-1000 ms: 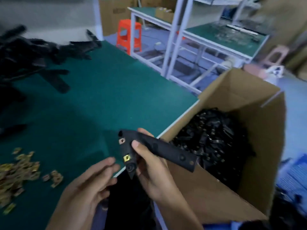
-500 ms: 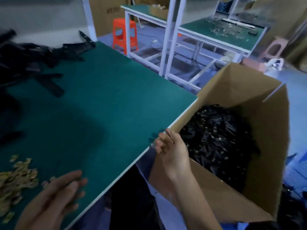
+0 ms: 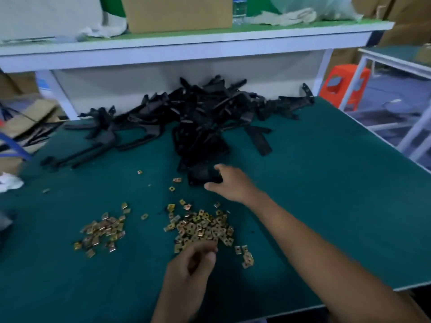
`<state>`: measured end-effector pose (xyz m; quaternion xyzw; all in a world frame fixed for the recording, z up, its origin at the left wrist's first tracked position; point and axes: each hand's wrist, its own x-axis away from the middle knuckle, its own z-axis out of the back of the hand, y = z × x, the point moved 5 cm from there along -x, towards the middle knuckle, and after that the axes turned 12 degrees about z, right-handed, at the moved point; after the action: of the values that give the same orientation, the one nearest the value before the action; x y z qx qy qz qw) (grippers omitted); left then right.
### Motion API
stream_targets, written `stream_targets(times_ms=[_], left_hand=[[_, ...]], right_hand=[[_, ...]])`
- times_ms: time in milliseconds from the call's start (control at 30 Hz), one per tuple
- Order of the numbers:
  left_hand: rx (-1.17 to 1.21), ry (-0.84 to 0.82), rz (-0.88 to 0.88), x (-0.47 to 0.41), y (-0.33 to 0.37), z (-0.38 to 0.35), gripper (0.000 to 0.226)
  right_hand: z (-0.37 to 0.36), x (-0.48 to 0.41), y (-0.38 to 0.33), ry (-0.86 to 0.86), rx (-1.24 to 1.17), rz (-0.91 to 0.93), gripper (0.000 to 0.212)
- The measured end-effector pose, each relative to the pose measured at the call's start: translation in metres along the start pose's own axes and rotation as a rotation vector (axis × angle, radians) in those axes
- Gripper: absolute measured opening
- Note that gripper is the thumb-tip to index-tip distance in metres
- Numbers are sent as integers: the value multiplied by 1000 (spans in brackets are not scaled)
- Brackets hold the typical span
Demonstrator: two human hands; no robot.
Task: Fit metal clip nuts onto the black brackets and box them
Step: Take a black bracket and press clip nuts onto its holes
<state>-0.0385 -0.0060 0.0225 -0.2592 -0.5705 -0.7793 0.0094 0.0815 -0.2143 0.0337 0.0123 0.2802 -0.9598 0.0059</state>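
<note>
On the shelf point(image 3: 186, 43) at twelve o'clock stands a cardboard box point(image 3: 177, 14), its contents hidden from here. Below it a heap of black brackets point(image 3: 200, 117) lies loose on the bench point(image 3: 326, 206), and the right hand point(image 3: 229, 184) pinches the nearest bracket point(image 3: 200, 176) between thumb and forefinger. The left hand point(image 3: 193, 262), fingers curled, is at the six o'clock edge of the clip nuts point(image 3: 203, 227); whether it holds one I cannot tell.
</note>
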Motion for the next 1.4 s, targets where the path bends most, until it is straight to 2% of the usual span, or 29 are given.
stream_targets(times_ms=[67, 167, 267, 367, 433, 533, 633, 667, 767, 833, 900, 933, 1000, 1067, 1100, 1133, 1167, 1233, 1267, 1333, 1400], left_hand=[[-9, -2, -23, 2, 2, 3, 41], [-52, -30, -43, 3, 3, 9, 39], [-87, 11, -76, 0, 3, 14, 23], [-161, 98, -171, -7, 18, 20, 20], [-257, 201, -257, -16, 32, 25, 17], [-446, 375, -417, -28, 53, 35, 31], [-685, 460, -545, -38, 70, 35, 60], [-721, 463, -595, -41, 76, 32, 61], [-537, 485, -658, -42, 96, 29, 29], [-253, 457, -566, -46, 105, 30, 24], [-2, 321, -410, -51, 105, 26, 24], [62, 221, -355, -52, 103, 19, 25], [71, -29, -258, -52, 94, -3, 29], [-14, -237, -188, -52, 81, -27, 31], [-99, -264, -181, -54, 74, -34, 34], [-232, -219, -210, -59, 70, -37, 36], [-423, -97, -273, -68, 68, -37, 36], [-815, 200, -399, -82, 67, -31, 34], [-924, 262, -414, -87, 64, -29, 36], [-998, 240, -400, -98, 54, -29, 36], [-954, 220, -417, -104, 51, -28, 29]], right_hand=[[-6, -19, -3, 112, 93, -41, 79], [-10, -37, -7, 200, -96, -8, 58], [-12, -42, -6, 131, -172, -55, 43], [-21, -37, -16, 31, -65, 42, 60], [-27, -30, -22, -25, -65, 66, 64], [-12, -8, -31, 12, -158, 60, 53], [18, 28, -56, 133, -175, 203, 38], [30, 42, -66, 178, -178, 250, 31], [59, 81, -88, 290, -315, 293, 28], [73, 114, -86, 526, -550, 221, 36], [70, 148, -72, 741, -750, 110, 40], [62, 159, -64, 751, -836, 44, 46], [38, 167, -51, 649, -1037, -49, 57], [19, 163, -33, 619, -1239, -137, 61], [12, 161, -23, 637, -1322, -186, 53], [7, 159, -13, 666, -1377, -235, 40], [0, 157, -4, 694, -1409, -291, 29], [-12, 157, 10, 740, -1468, -351, 24], [-17, 157, 15, 760, -1506, -350, 24], [-19, 159, 19, 789, -1567, -318, 25], [-18, 159, 21, 793, -1579, -294, 27]])
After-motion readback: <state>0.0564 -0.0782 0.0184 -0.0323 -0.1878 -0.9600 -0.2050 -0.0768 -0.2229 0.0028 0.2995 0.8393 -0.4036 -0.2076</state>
